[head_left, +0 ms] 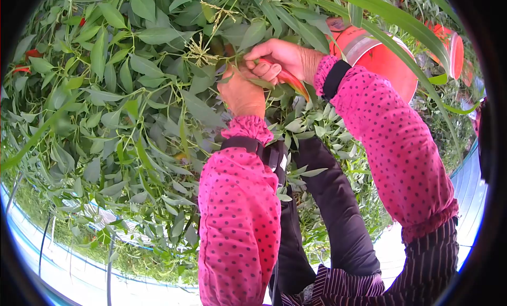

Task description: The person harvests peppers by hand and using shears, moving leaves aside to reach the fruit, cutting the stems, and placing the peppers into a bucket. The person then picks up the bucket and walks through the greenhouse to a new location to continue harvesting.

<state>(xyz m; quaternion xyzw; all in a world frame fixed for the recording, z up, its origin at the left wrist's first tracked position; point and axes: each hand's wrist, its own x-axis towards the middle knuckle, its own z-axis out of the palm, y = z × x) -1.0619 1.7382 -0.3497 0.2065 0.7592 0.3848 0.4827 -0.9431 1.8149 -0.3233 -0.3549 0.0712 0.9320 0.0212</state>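
Observation:
A red chili pepper [294, 83] with an orange-green tip points down and to the right out of my right hand [282, 58], whose fingers are closed around it. Close against it on the left is my left hand [243, 93], with its back toward me and its fingers curled in among the leaves. What those fingers hold, if anything, is hidden by the hand and the foliage. Both hands are at the edge of a dense green pepper plant [148, 89]. Pink dotted sleeves cover both forearms.
A red bucket [388, 68] lies tilted at the upper right, partly behind long grass blades [401, 21]. Another red bucket [456, 55] is farther right. More red peppers [34, 53] show among leaves at far left. Thin stakes [110, 264] stand at the lower left.

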